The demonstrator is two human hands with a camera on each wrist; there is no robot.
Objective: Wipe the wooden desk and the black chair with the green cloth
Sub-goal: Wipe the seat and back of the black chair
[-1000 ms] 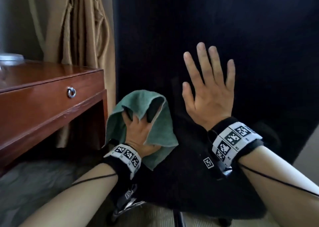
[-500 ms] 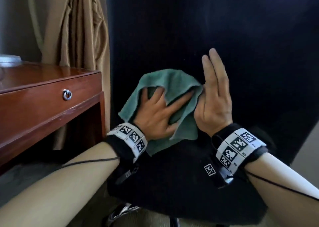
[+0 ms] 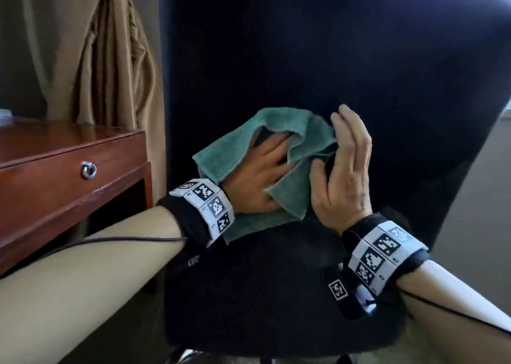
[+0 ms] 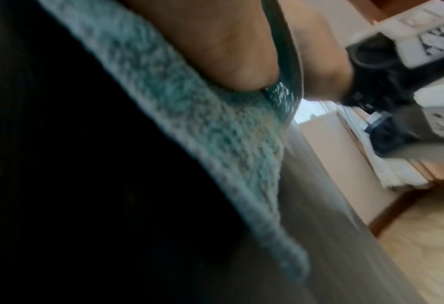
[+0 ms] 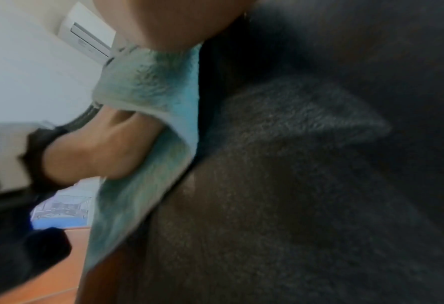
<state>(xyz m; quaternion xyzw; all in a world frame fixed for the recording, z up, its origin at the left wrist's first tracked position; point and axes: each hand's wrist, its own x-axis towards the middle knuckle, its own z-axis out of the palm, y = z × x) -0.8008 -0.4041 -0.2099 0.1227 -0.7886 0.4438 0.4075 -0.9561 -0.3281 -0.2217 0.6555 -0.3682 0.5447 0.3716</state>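
Here the left hand lies flat, fingers spread, pressing the green cloth against the black chair's backrest; the right hand pinches the cloth's right edge with curled fingers.

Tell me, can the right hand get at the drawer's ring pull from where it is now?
Probably not directly: the right hand sits at the green cloth, and the left hand lies between it and the ring pull.

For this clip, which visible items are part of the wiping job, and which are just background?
Job items:
green cloth, under the left hand, pinched by the right hand
black chair
wooden desk

Background:
tan curtain
drawer ring pull
carpet
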